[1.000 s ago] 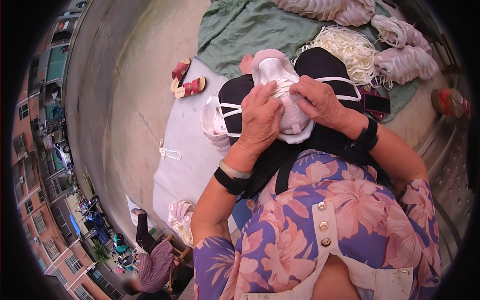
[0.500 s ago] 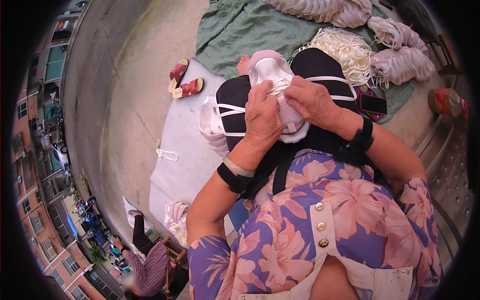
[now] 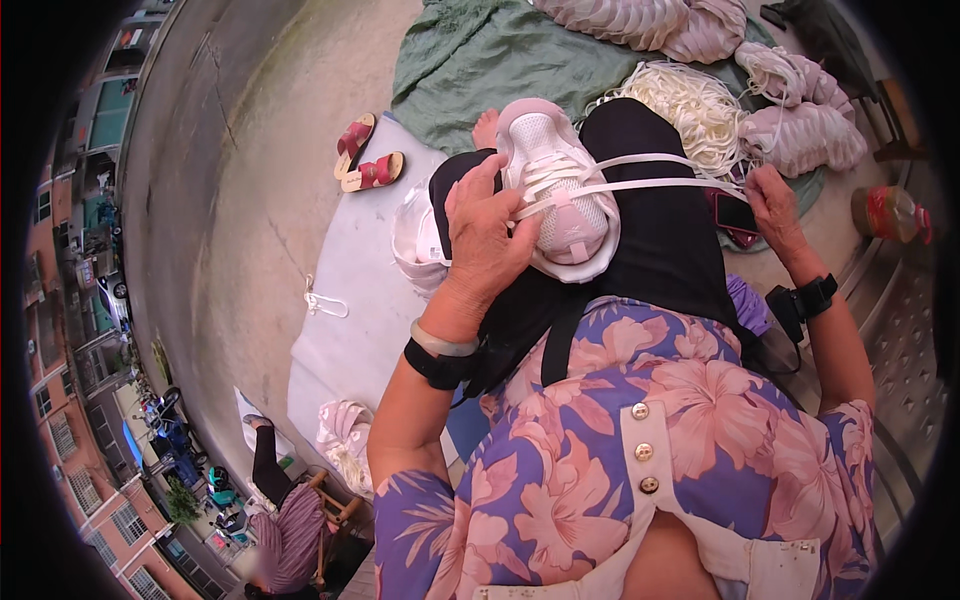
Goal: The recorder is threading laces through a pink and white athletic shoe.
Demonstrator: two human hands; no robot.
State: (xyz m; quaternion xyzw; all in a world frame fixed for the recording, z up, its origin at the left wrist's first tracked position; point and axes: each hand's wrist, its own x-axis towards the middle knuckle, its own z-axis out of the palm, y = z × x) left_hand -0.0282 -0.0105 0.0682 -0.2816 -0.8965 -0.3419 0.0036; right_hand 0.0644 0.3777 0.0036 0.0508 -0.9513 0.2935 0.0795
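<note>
My hands draw white lace strands out from a pink-and-white shoe on my lap.
My right hand, out to the side, pinches the strands; my left hand lies along the shoe's left side, and I can't tell whether its fingers grip lace. This looks like lace-tightening; the next move likely calls for even tension and a steady shoe.
</note>
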